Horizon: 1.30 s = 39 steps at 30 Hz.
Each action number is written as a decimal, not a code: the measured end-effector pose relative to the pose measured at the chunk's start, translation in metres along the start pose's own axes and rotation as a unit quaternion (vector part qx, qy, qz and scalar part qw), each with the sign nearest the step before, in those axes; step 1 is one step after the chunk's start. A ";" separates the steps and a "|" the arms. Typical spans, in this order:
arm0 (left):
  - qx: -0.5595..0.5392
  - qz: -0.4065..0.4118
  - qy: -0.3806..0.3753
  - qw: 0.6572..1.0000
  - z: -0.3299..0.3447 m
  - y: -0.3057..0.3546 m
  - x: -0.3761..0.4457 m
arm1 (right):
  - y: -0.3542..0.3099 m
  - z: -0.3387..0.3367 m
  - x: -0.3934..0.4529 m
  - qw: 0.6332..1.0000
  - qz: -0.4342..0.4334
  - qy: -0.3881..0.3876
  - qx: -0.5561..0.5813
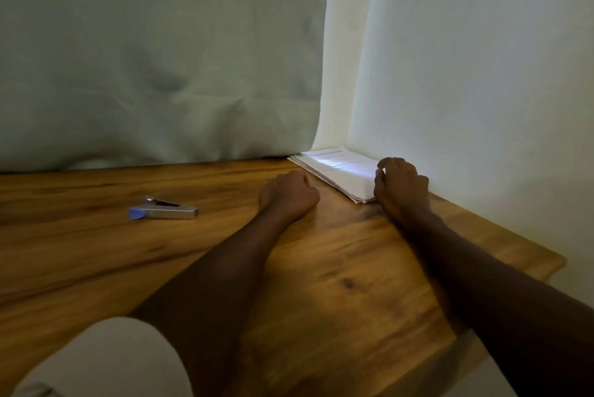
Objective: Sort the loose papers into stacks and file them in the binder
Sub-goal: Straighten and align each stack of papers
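Resting flat: white paper stack (337, 171), edges slightly fanned.

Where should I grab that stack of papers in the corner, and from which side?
Probably by its near short edge, coming from the front. The paper stack lies flat on the wooden table, its far side tucked against the wall and curtain. The right hand already touches the near right corner; the left hand could slide under the open left edge.

A wooden table (337, 268) with warm grain fills the lower half. Behind it, from nine to twelve o'clock, hangs a pale green curtain (160, 59). A white wall (482, 75) rises at two o'clock, lit along the corner.
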<state>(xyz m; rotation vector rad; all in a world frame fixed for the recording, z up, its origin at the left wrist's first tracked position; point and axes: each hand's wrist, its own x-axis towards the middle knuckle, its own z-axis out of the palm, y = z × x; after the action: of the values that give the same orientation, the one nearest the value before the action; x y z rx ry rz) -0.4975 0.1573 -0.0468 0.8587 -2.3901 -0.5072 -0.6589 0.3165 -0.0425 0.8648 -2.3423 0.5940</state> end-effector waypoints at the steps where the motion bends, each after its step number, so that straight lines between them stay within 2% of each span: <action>1: 0.005 0.000 0.000 1.000 0.004 0.001 0.006 | 0.005 0.005 0.007 1.000 0.014 -0.005 -0.002; 6: -0.017 -0.010 0.026 0.999 0.012 -0.005 0.020 | 0.021 0.023 0.040 0.991 0.120 -0.062 -0.019; 12: -0.022 -0.015 0.036 0.999 0.013 -0.006 0.023 | 0.025 0.030 0.047 0.981 0.128 -0.143 -0.042; 16: -0.020 -0.017 0.036 0.999 0.011 -0.003 0.021 | 0.028 0.026 0.045 0.982 0.149 -0.104 -0.049; 19: -0.015 -0.021 0.043 0.999 0.012 -0.002 0.021 | 0.029 0.024 0.047 0.983 0.167 -0.079 -0.005; 24: 0.014 -0.038 0.024 0.999 0.020 -0.001 0.029 | 0.033 0.021 0.046 0.974 0.180 -0.111 0.085; 32: -0.041 -0.138 0.014 0.990 0.020 0.022 0.030 | 0.021 0.007 0.042 0.963 0.160 -0.199 0.087; 36: -0.092 -0.163 0.020 0.982 0.019 0.038 0.020 | 0.017 0.004 0.044 0.966 0.152 -0.186 0.096; 39: -0.126 -0.162 0.023 0.978 0.016 0.040 0.015 | 0.014 0.000 0.043 0.957 0.174 -0.159 0.170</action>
<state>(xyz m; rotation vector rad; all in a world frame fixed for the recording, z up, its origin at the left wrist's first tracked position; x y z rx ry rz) -0.5351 0.1790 -0.0336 1.1336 -2.0932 -0.8860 -0.6959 0.3070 -0.0176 0.7368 -2.7622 1.1005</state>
